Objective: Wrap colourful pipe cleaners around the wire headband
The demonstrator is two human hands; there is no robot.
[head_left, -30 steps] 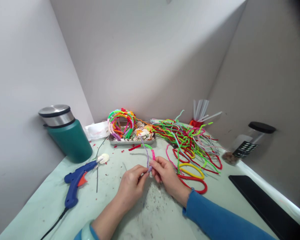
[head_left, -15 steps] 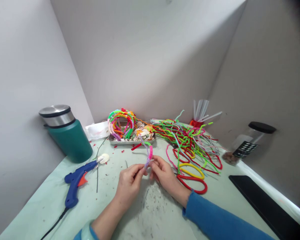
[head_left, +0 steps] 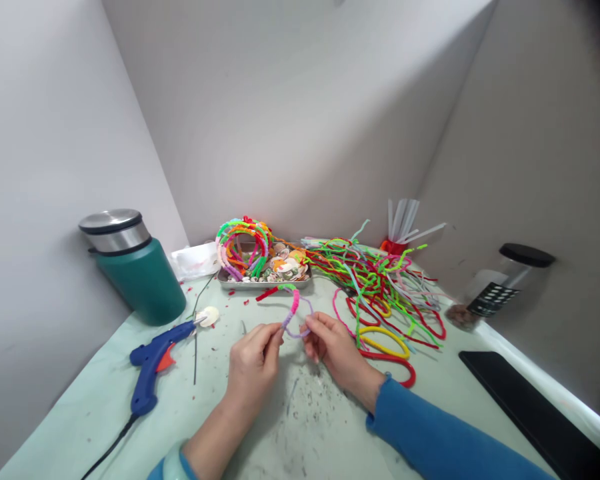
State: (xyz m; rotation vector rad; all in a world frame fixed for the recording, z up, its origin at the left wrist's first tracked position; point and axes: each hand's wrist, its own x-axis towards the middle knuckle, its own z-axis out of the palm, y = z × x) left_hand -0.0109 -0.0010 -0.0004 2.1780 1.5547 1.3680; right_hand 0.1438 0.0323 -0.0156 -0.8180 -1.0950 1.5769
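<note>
L hand (head_left: 255, 357) pinches the striped pipe-cleaner arch (head_left: 295, 303) by its low end; R hand (head_left: 330, 347) pinches the loopy purple pipe cleaner (head_left: 298, 336). Both bits are btwn the hands. Best way, prob.: hold L pinch tight, tug purple gently, wind snug w/o gaps. Mind the red scissors handle (head_left: 390, 358) by R wrist.

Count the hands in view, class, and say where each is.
2. The left hand holds the near end of the multicoloured strip; the right hand, apart from it, pinches the purple strand. Neither is hidden.
</note>
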